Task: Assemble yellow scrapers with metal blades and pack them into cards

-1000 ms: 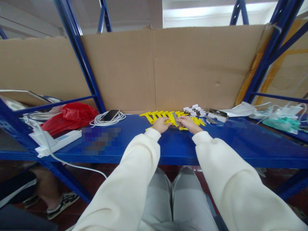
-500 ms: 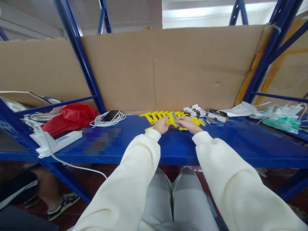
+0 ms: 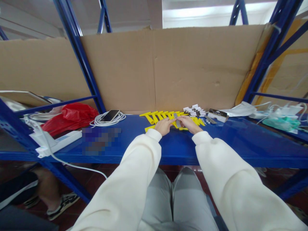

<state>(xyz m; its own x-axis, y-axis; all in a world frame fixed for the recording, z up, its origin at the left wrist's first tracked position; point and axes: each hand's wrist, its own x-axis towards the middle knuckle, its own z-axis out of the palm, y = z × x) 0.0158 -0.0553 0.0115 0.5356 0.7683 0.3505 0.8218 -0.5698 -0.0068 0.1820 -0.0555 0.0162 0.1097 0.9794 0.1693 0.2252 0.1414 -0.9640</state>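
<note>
My right hand (image 3: 189, 124) is closed, with its fingers pinching a small flat grey blade (image 3: 178, 122) that stands nearly upright. From the left, my left hand (image 3: 164, 126) reaches to the same blade, its fingertips pressed together at the blade's upper part. Both hands are over a spread of yellow T-shaped plastic scrapers (image 3: 154, 117) lying on the blue shelf top. Some of the scrapers are hidden by my fingers. Just right of them lie small white-and-black packets (image 3: 196, 111) in a fanned stack.
A black-and-white box (image 3: 218, 115) and another grey blade (image 3: 211, 120) lie right of the packets. To the left are a phone (image 3: 110, 115) on a coiled white cable (image 3: 120, 119), a red bag (image 3: 72, 117) and a power strip (image 3: 64, 141). Cardboard (image 3: 187, 67) stands behind.
My left hand has shifted slightly right, bringing its fingertips up to the blade. The blade looks turned to a narrower angle. My right hand has barely moved.
</note>
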